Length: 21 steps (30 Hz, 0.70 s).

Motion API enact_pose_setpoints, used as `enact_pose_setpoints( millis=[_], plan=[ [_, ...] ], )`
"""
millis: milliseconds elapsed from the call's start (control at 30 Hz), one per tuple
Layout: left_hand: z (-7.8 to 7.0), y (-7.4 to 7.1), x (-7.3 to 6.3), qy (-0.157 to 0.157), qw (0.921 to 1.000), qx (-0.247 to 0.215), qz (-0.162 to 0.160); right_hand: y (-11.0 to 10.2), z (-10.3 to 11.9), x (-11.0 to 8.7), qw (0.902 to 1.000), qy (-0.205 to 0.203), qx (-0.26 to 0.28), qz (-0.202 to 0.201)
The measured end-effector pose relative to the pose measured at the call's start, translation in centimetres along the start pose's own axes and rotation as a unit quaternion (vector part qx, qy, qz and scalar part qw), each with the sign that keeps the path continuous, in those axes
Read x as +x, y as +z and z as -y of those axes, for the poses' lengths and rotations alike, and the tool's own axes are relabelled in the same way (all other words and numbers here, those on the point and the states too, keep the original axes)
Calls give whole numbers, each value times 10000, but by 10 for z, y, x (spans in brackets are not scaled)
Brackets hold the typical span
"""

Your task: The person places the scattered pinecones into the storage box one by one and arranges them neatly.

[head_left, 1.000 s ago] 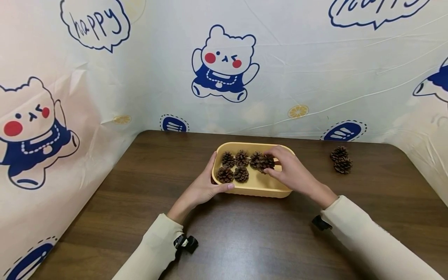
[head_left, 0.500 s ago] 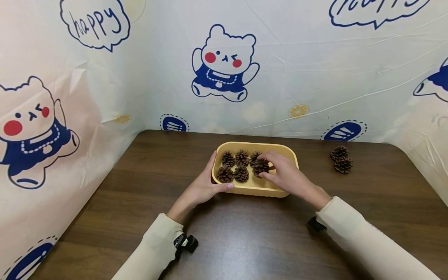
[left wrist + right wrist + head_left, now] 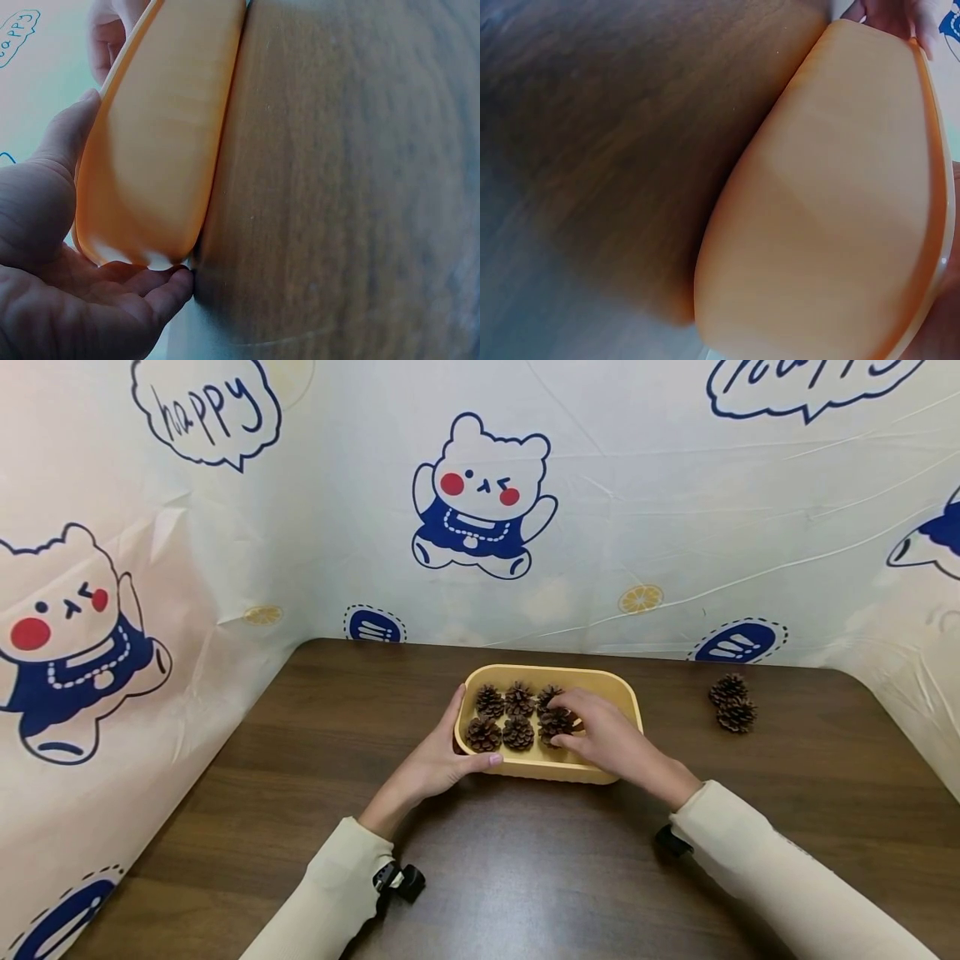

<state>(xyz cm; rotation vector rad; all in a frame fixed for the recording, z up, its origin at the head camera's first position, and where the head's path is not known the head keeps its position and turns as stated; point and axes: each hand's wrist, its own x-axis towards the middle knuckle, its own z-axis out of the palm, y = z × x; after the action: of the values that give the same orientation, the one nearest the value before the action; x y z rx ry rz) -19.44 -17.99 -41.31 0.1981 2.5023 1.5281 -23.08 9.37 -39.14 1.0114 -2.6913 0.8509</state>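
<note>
A yellow rectangular container holds several brown pine cones in two rows towards its left side. My left hand grips the container's left end, thumb on the front rim and fingers round the outer wall. The left wrist view shows that hand's fingers against the container's end. Inside the container, my right hand pinches a pine cone in the front row between thumb and fingers. Behind it, another pine cone is partly covered by those fingers. In the right wrist view the container wall hides the right fingertips.
Two more pine cones lie touching each other on the brown wooden table, to the right of the container. A printed cloth with cartoon bears hangs behind the table and along its sides.
My right hand has moved left and slightly towards me with the pine cone, lowering it into the front row beside the others. My left hand stays on the container.
</note>
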Motion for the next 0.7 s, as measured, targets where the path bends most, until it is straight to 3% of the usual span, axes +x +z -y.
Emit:
enact_pose_setpoints(
  millis=[700],
  plan=[
    [1,0,0,72,10000,41,12,6,1,5,9988,294,-159,350]
  ],
)
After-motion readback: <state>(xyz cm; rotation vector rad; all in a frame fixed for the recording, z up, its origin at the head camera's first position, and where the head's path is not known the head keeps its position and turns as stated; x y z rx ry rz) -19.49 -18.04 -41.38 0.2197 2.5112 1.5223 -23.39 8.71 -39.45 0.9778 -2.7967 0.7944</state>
